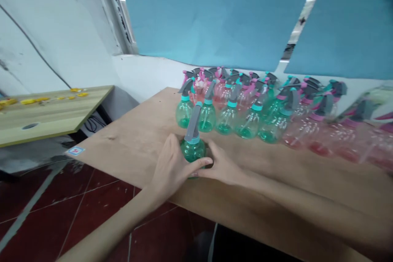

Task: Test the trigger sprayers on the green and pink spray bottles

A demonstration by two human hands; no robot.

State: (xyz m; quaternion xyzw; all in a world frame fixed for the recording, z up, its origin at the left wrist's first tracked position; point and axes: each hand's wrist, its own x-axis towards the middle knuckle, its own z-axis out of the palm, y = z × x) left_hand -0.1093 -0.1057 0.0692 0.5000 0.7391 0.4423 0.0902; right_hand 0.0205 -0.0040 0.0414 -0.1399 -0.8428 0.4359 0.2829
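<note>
A green see-through spray bottle (pixel 194 150) with a grey trigger head and teal collar stands upright near the front of the wooden table. My left hand (pixel 173 163) wraps its left side, thumb across the front. From the right, my right hand (pixel 221 163) closes round the same bottle, its thumb meeting the left one. Just behind it, a front row of green spray bottles (pixel 226 119) stands on the table. Pink spray bottles (pixel 321 135) continue that row to the right, blurred toward the edge. The held bottle's base is mostly hidden by my thumbs.
The brown tabletop (pixel 132 143) carries a small label sticker (pixel 75 150) at its left corner. More pink and green bottles crowd toward the wall behind. On the left, a second table (pixel 55 114) holds several yellow pieces (pixel 29 101). Blue sheeting (pixel 208 16) covers the window.
</note>
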